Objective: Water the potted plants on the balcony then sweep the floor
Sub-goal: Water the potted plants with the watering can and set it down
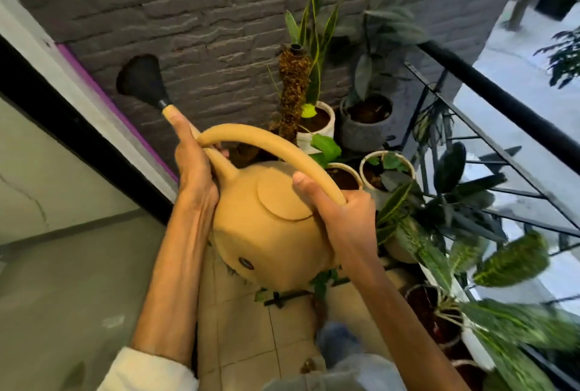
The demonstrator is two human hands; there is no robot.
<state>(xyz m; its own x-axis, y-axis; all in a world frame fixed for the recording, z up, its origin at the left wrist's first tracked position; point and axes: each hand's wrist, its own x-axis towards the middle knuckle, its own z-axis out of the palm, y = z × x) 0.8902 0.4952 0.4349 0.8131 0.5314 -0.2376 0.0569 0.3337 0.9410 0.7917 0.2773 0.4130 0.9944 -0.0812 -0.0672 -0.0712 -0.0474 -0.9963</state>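
While the right hand (pixel 342 218) curls round the arched handle of the mustard-yellow plastic watering can (pixel 270 227) and the left hand (pixel 193 167) grips its spout, held above the white ceramic pots (pixel 317 120), watering seems underway; next, tip the black rose (pixel 142 78) over soil.

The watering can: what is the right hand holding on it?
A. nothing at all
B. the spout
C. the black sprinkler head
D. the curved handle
D. The right hand has its fingers curled round the curved handle of the watering can, while the left hand holds the spout near the body.
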